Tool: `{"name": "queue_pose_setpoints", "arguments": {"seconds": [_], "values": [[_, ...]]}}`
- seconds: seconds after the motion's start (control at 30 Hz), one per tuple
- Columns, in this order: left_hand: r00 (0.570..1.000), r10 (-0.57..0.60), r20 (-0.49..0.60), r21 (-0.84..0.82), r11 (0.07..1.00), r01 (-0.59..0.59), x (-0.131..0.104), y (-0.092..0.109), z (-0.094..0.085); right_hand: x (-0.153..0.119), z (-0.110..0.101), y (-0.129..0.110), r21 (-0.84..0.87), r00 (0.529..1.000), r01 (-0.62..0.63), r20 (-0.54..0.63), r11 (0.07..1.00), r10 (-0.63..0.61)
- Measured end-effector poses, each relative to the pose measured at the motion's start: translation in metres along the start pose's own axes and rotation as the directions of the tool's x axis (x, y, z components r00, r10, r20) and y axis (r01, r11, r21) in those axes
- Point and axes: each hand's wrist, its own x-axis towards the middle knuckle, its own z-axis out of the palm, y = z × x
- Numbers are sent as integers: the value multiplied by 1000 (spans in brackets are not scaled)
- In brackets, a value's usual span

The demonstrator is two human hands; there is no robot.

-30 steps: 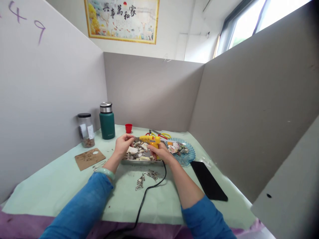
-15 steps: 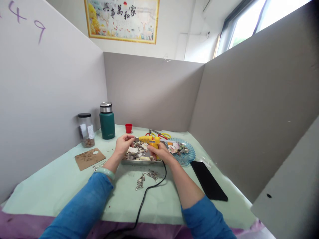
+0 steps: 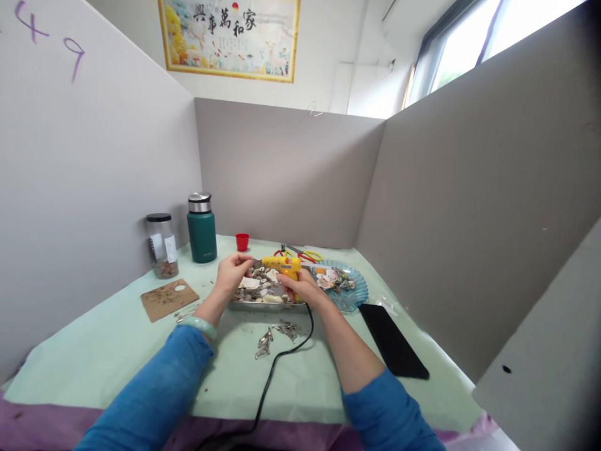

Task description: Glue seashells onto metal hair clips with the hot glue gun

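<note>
My right hand is wrapped round the handle of a yellow hot glue gun, whose nozzle points left. At that nozzle, my left hand pinches something too small to make out. Both hands are above a metal tray of seashells. From the gun's handle a black cord runs down over the table's front edge. Small metal clips lie in two little heaps in front of the tray.
On the left stand a green flask and a lidded jar, with a brown card before them. A red cup, pliers, a blue plate of shells and a black phone-like slab lie around the tray.
</note>
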Motion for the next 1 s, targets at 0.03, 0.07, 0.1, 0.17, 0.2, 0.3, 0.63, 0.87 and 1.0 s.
{"name": "queue_pose_setpoints", "arguments": {"seconds": [0.03, 0.07, 0.1, 0.17, 0.2, 0.3, 0.63, 0.87, 1.0], "values": [[1000, 1, -8, -1, 1000, -1, 0, 0, 0, 0, 0, 0, 1, 1000, -8, -1, 1000, 8], [1000, 1, -18, -1, 1000, -1, 0, -1, -1, 0, 0, -1, 3, 1000, -16, 0, 1000, 16], [1000, 1, -29, -1, 1000, -1, 0, -1, -1, 0, 1, -1, 4, 1000, -23, 0, 1000, 23], [999, -1, -47, 0, 1000, 1, 1, -2, -1, 1, 1, -1, -8, 1000, -26, -1, 1000, 26], [998, -5, -57, -1, 1000, 5, 1, -2, -1, 1, 1, -1, -25, 1000, -25, -7, 999, 25], [996, -19, -83, -7, 1000, 19, 2, -3, -2, 4, 1, 3, -143, 999, -12, -48, 990, 6], [998, -9, -70, -44, 999, 6, 3, -5, -2, 9, 0, 6, -531, 992, -84, -128, 843, 19], [997, -16, -78, -54, 998, 12, 3, -7, -1, 10, -2, 7, -761, 989, -109, -17, 639, 148], [998, 2, -69, -52, 999, -6, 4, -9, -2, 10, 0, -11, -852, 992, -81, -17, 518, 127]]}}
